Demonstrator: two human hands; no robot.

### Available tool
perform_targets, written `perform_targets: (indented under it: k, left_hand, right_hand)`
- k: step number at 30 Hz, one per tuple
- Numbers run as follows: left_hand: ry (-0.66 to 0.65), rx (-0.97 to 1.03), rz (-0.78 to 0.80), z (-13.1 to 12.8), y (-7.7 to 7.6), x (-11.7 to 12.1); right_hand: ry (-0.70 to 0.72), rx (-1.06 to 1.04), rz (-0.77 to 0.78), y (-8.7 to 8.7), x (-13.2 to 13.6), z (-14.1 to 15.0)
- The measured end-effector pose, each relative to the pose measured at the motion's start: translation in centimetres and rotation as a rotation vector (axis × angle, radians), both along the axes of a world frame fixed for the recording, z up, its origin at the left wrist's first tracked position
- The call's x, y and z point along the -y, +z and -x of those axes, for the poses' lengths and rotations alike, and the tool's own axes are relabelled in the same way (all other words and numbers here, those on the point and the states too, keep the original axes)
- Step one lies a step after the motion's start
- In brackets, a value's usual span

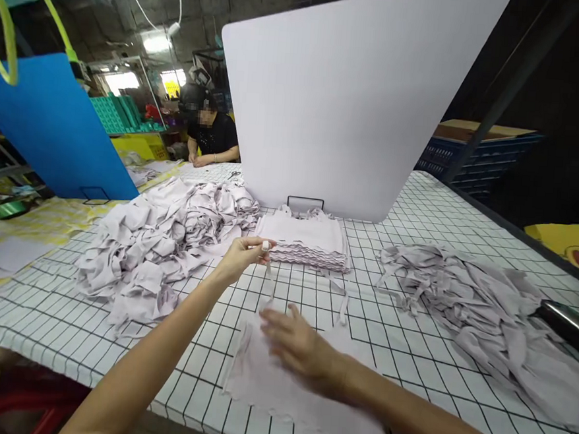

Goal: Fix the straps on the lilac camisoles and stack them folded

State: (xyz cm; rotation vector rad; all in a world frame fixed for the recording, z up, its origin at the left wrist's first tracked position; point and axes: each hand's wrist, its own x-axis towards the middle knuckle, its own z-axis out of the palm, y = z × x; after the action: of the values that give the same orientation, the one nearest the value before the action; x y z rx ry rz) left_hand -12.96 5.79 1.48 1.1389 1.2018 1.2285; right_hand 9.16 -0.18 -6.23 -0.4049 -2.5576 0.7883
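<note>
My left hand [247,259] is raised over the table, pinching the end of a thin fabric strap [270,283]. Something small and white shows at its fingertips. The strap runs down to a pale pinkish-grey garment piece [277,388] spread on the table before me. Over the upper part of this piece is my right hand [293,343], a little smeared by motion, its fingers stretched out and holding nothing. A second strap [343,307] lies loose on the right. Just beyond my left hand sits a neat stack of similar pieces [302,238].
A loose heap of the same fabric [169,235] lies left, another heap [482,303] right. A white board [337,108] stands behind the stack, a blue board [52,128] far left. Across the table [199,369], a person [213,132] sits near scissors [234,175]. Crates [472,157] stand back right.
</note>
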Motion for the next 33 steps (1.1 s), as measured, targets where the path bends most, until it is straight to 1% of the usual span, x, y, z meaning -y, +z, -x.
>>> perform_targets:
  k: [2, 3, 4, 5, 6, 8, 10, 13, 15, 17, 21, 25, 27, 29, 31, 33]
  left_hand:
    - [-0.08, -0.069, -0.073, -0.7, -0.5, 2.2]
    - [-0.129, -0.099, -0.108, -1.0, -0.7, 3.2]
    - [-0.177, -0.119, -0.129, -1.3, -0.8, 4.1]
    - [-0.222, -0.128, -0.131, -1.6, -0.9, 4.8]
    - [-0.262, -0.133, -0.12, -1.8, -1.0, 5.4]
    - [-0.335, -0.139, -0.083, -2.1, -0.9, 6.2]
    - [-0.391, -0.137, -0.042, -2.3, -0.9, 6.7]
    - [-0.432, -0.122, 0.016, -2.4, -1.0, 7.0]
    - [-0.42, -0.106, 0.044, -2.4, -1.2, 6.9]
    - [-0.39, -0.082, 0.068, -2.4, -1.6, 6.7]
    - [-0.266, -0.04, 0.123, -2.2, -2.5, 6.5]
    - [-0.15, 0.036, 0.124, -2.2, -3.5, 7.3]
    - [-0.117, 0.096, 0.129, -2.3, -4.0, 7.8]
    - [-0.058, 0.129, 0.131, -2.6, -4.5, 8.3]
    - [0.011, 0.118, 0.113, -3.0, -4.7, 8.5]
    - [0.051, 0.051, 0.06, -3.3, -4.6, 8.6]
  right_hand:
    - [-0.222, -0.326, -0.045, 1.6, -1.1, 0.0]
    - [-0.306, -0.438, -0.05, 2.6, -1.8, 0.1]
    - [-0.322, -0.487, -0.061, 3.6, -2.5, 0.1]
    - [-0.287, -0.489, -0.06, 4.5, -3.2, 0.1]
    - [-0.217, -0.469, -0.061, 5.3, -3.7, 0.1]
    - [-0.086, -0.411, -0.067, 6.2, -4.4, 0.1]
    - [-0.035, -0.376, -0.098, 6.4, -4.3, 0.1]
    - [-0.04, -0.365, -0.184, 6.0, -3.8, 0.2]
    - [-0.031, -0.335, -0.219, 5.6, -3.7, 0.3]
    - [-0.022, -0.28, -0.22, 5.4, -3.8, 0.3]
    - [-0.048, -0.235, -0.164, 4.9, -4.4, 0.5]
    - [-0.096, -0.276, -0.038, 4.4, -4.9, 0.8]
    - [-0.153, -0.277, 0.049, 4.1, -5.0, 0.9]
    - [-0.214, -0.262, 0.118, 3.9, -5.1, 1.0]
    - [-0.252, -0.249, 0.165, 3.9, -5.1, 1.0]
    - [-0.259, -0.242, 0.208, 4.0, -5.0, 1.1]
